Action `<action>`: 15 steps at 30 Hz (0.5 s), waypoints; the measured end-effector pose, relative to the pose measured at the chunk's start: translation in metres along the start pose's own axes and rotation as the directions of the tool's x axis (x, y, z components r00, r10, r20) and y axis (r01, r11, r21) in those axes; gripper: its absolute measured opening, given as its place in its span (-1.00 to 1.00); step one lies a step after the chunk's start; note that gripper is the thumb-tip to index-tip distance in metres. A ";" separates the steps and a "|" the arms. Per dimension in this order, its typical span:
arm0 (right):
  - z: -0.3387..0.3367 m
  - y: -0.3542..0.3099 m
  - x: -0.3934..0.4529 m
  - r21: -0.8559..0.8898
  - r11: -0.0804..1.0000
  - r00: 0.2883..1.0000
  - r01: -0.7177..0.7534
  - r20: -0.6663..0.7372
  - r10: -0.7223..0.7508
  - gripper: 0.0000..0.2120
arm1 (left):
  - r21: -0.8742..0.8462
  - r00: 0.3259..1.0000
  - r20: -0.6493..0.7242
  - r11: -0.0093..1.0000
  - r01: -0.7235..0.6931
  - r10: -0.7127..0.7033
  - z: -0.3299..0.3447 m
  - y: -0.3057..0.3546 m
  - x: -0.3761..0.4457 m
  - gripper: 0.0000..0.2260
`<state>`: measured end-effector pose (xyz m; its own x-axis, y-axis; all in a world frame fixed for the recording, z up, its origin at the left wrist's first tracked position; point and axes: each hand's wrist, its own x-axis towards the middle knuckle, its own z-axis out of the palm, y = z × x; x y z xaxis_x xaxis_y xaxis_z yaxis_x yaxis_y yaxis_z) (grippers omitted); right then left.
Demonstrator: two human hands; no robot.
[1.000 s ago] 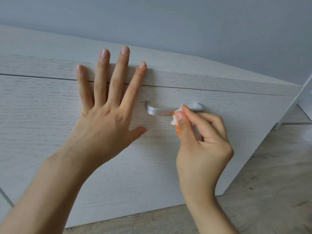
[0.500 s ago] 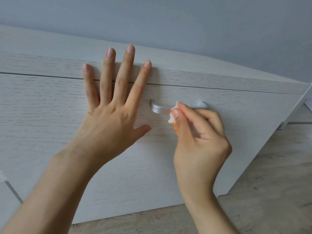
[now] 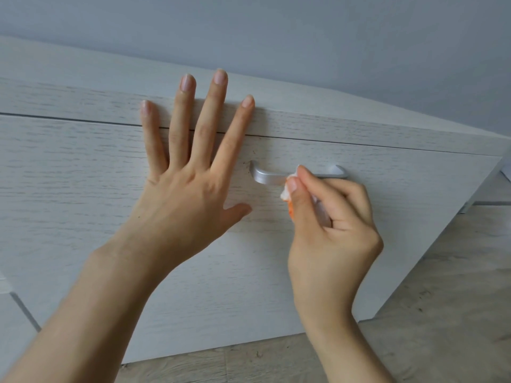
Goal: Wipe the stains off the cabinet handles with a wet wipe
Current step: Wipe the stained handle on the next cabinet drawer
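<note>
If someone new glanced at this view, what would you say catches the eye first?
Probably the left hand, spread flat with straight fingers against the pale wood-grain cabinet front at centre. Just to its right, the right hand pinches a crumpled white wet wipe, stained orange, against the silver handle.

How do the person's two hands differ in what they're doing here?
The left hand lies flat with fingers spread and straight on the cabinet front; the right hand is curled. The left hand holds nothing; the right hand pinches an orange-stained wet wipe. The left hand is beside the silver handle; the right hand presses the wipe against it. Both are bare.
</note>
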<state>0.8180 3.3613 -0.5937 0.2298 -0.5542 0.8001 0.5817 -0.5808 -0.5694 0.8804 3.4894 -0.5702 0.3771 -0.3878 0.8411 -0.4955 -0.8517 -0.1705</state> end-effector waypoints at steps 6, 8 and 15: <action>0.006 -0.002 -0.006 -0.030 0.996 0.996 0.084 0.014 -0.084 -0.87 | 0.000 1.000 0.004 1.000 -0.002 0.002 0.000 0.000 0.000 0.09; 0.009 -0.003 -0.007 -0.024 0.997 0.998 0.070 0.000 -0.070 -0.88 | -0.003 1.000 0.002 1.000 0.000 0.000 0.000 -0.001 0.000 0.09; 0.005 -0.005 -0.007 0.025 0.999 0.999 0.045 -0.025 -0.044 -0.85 | -0.001 1.000 -0.004 1.000 -0.002 0.002 -0.001 -0.002 -0.001 0.11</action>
<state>0.8171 3.3710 -0.5952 0.1847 -0.5425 0.8195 0.6104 -0.5902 -0.5283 0.8802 3.4914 -0.5699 0.3730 -0.3876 0.8430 -0.4971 -0.8506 -0.1712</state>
